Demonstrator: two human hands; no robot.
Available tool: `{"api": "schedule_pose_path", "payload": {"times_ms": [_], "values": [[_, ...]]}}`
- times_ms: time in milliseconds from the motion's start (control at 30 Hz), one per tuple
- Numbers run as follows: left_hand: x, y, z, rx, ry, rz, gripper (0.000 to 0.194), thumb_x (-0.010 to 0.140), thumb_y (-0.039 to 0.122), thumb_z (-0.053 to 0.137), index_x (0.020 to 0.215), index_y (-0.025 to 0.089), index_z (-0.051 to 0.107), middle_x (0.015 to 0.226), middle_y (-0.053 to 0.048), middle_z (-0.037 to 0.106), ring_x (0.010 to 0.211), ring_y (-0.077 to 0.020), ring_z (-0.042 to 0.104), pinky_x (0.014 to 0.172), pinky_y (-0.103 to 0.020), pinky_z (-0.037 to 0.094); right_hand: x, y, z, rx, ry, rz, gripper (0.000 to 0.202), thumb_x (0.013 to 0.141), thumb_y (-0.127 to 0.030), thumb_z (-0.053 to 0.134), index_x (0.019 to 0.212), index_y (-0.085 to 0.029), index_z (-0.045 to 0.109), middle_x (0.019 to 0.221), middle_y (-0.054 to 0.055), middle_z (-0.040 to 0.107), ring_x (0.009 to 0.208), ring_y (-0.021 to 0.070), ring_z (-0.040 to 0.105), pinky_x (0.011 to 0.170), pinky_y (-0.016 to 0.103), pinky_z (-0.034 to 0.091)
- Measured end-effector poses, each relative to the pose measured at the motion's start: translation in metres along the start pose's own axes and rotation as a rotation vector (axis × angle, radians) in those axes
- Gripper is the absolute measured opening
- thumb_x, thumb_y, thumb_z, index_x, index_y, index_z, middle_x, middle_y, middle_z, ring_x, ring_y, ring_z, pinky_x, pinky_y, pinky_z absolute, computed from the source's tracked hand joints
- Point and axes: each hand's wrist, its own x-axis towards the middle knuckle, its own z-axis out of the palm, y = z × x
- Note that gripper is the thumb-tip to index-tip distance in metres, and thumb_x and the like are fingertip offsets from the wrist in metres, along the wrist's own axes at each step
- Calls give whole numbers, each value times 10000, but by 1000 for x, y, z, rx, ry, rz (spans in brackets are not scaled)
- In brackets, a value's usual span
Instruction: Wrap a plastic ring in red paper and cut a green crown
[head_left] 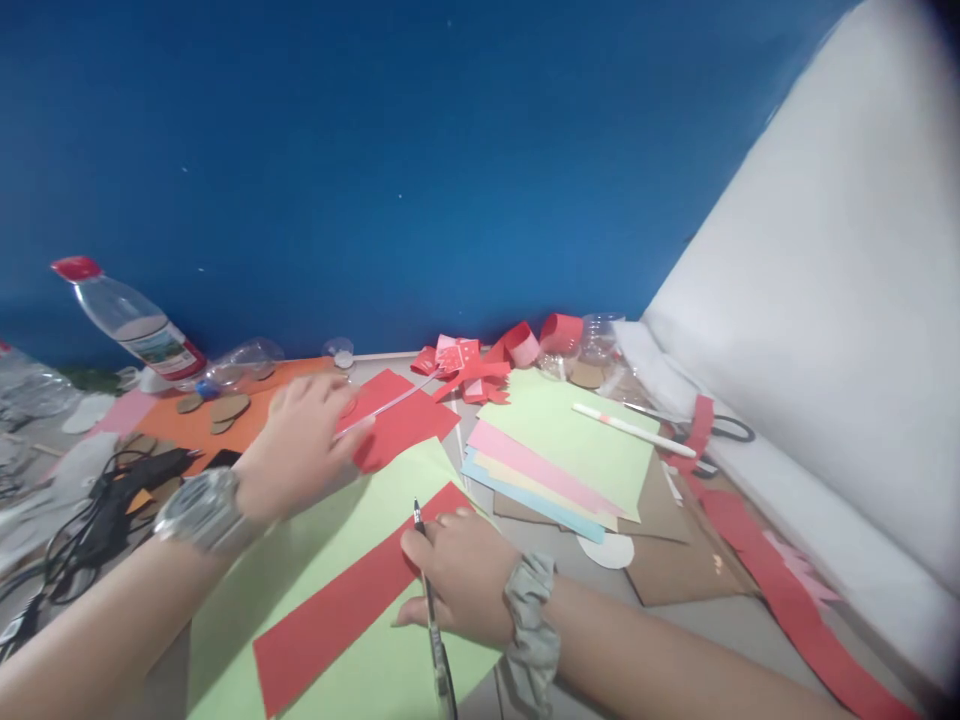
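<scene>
A long red paper strip (330, 620) lies slantwise on a light green sheet (232, 650). My right hand (465, 575) rests over the strip's upper right end, its fingers closed round a pen (436, 640) whose tip points away from me. My left hand (304, 445), with a watch on the wrist, hovers at the near edge of a red sheet (394, 400). Its thumb and fingers are round the lower end of a thin clear stick (394, 402), which reaches up to a red paper figure (476, 370) by the wall.
A bottle (150, 335) leans against the blue wall at left, above black cables (97, 500). On the right are coloured sheets (555, 465), a white pen (630, 430), scissors (731, 428), cardboard (675, 570) and a long red strip (795, 600).
</scene>
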Motion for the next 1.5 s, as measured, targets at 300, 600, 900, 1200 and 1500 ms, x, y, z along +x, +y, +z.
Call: {"api": "schedule_pose_path", "payload": {"times_ms": [300,600,900,1200,1500], "values": [[-144,69,57,57,85,286,762,862,515,435,1494,171,184,1364,-88,540,1210,-282,523,982,-396,330,0,-1,-6,49,-53,42,492,855,-600,482,1008,-138,552,813,90,655,685,230,605,616,338,404],[-129,48,65,29,60,420,871,829,632,438,1501,175,125,1425,-96,453,1255,-307,487,969,-393,367,-7,8,-27,32,-17,-20,403,805,-528,592,1019,-191,539,772,23,649,627,184,558,549,289,375],[-108,20,60,-29,-100,515,732,884,564,412,1489,231,170,1535,-14,252,1388,-279,288,1054,-418,336,-57,83,-55,-300,77,246,236,851,-57,430,1014,-121,587,930,123,614,805,235,561,687,362,451],[-109,25,63,-130,-67,478,722,877,517,472,1482,230,201,1530,-26,288,1373,-268,311,1087,-409,298,-101,141,-50,-458,105,339,730,675,117,329,1343,-156,437,1291,117,551,1234,278,480,987,466,447],[-111,25,62,-161,-138,430,717,900,499,441,1491,246,124,1546,-11,231,1391,-257,287,1111,-453,277,-67,-5,-98,141,240,-132,419,958,-359,371,1377,-356,392,1332,-22,556,1235,181,510,948,277,503]]}}
